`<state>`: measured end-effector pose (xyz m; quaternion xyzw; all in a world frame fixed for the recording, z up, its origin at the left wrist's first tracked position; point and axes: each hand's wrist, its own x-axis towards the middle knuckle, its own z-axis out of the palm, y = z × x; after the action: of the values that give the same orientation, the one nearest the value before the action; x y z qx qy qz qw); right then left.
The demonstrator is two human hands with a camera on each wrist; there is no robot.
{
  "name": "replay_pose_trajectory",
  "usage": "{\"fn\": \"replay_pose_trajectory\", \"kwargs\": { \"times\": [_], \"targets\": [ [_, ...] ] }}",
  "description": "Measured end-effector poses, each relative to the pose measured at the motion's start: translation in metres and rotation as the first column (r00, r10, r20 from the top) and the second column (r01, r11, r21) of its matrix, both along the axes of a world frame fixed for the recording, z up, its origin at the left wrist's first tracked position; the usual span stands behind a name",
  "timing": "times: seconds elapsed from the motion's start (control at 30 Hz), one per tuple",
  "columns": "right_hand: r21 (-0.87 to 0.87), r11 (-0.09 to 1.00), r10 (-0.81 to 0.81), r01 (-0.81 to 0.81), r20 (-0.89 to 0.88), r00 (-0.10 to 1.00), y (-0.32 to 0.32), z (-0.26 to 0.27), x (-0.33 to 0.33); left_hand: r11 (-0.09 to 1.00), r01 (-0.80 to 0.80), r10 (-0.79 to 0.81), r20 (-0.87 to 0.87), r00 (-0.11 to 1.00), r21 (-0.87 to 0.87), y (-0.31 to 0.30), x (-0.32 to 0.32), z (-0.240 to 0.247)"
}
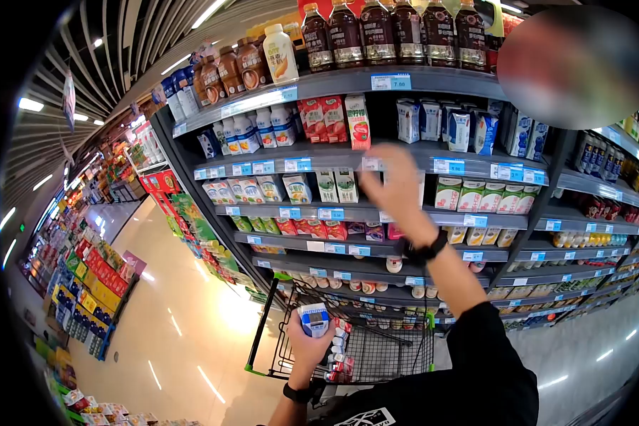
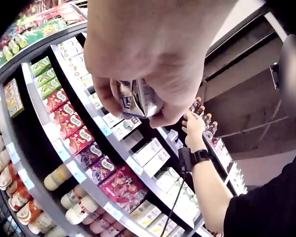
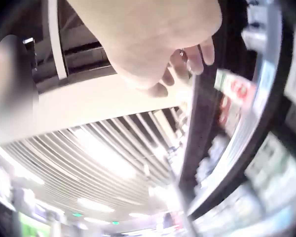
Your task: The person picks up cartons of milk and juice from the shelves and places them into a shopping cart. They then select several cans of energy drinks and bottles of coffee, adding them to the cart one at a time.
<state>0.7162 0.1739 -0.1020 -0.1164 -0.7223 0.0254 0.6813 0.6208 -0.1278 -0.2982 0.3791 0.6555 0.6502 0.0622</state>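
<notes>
My left hand (image 1: 308, 349) grips a small blue-and-white carton (image 1: 314, 319) low, over the near left side of the shopping cart. In the left wrist view, the fingers curl round this carton (image 2: 138, 98). Raised in front of the shelves, my right hand (image 1: 394, 181) is blurred, with loosely bent fingers and nothing seen in its grasp. Just above it in the head view, a white-and-red drink carton (image 1: 358, 122) stands at the shelf's front edge. Blue-and-white cartons (image 1: 430, 121) stand to the right of that carton, past a dark gap.
The wire cart (image 1: 383, 351) stands against the lower shelves with several small packs (image 1: 339, 348) inside. Dark bottles (image 1: 376, 34) line the top shelf. Price-tagged shelf edges (image 1: 319, 160) jut out below each row. A tiled aisle (image 1: 156, 312) runs along the left.
</notes>
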Motion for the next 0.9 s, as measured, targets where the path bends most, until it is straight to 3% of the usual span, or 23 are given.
{"fn": "replay_pose_trajectory", "kwargs": {
  "times": [0.07,0.2,0.3,0.43,0.5,0.63,0.7,0.77,0.83,0.87,0.9],
  "targets": [
    [0.046,0.966,-0.256,0.256,0.002,0.967,0.056,0.031,0.007,0.995,0.017,-0.016,0.012,1.0,-0.096,-0.011,0.002,-0.013],
    [0.113,0.766,-0.643,0.633,0.103,0.759,0.116,0.049,0.009,0.988,0.078,-0.08,-0.006,0.997,-0.13,-0.021,0.013,0.0],
    [0.067,0.792,-0.599,0.607,0.276,0.751,0.143,0.046,0.003,0.982,0.043,-0.051,-0.04,0.998,-0.185,-0.027,0.009,-0.005],
    [0.079,0.781,-0.62,0.62,0.221,0.753,0.138,0.042,-0.001,0.982,0.03,-0.039,-0.047,0.998,-0.187,-0.036,0.0,-0.013],
    [-0.081,0.896,-0.413,0.436,0.207,0.887,0.135,0.043,-0.004,0.985,0.03,-0.035,-0.03,0.999,-0.17,-0.038,-0.008,-0.02],
    [0.009,0.958,-0.286,0.288,0.151,0.946,0.108,0.039,-0.005,0.983,0.016,-0.022,-0.029,0.999,-0.184,-0.044,-0.029,-0.05],
    [0.314,0.919,-0.252,0.239,0.002,0.968,0.117,0.031,-0.007,0.979,-0.002,-0.007,-0.042,0.999,-0.203,-0.05,-0.031,-0.037],
    [0.486,0.846,-0.183,0.218,-0.118,0.976,0.097,0.029,-0.008,0.985,0.021,-0.015,0.034,0.999,-0.172,-0.056,-0.043,-0.052],
    [0.508,0.832,-0.17,0.221,-0.145,0.975,0.062,0.016,-0.003,0.989,0.055,-0.022,0.224,0.974,-0.141,-0.064,-0.051,-0.06],
    [0.373,0.928,0.078,0.011,-0.223,0.972,0.046,-0.006,-0.01,0.993,0.056,-0.021,0.296,0.955,-0.107,-0.068,-0.053,-0.057],
    [0.238,0.948,0.287,-0.213,-0.344,0.894,0.028,-0.025,-0.017,0.996,0.053,-0.024,0.359,0.933,-0.072,-0.071,-0.058,-0.053]
  ]
}}
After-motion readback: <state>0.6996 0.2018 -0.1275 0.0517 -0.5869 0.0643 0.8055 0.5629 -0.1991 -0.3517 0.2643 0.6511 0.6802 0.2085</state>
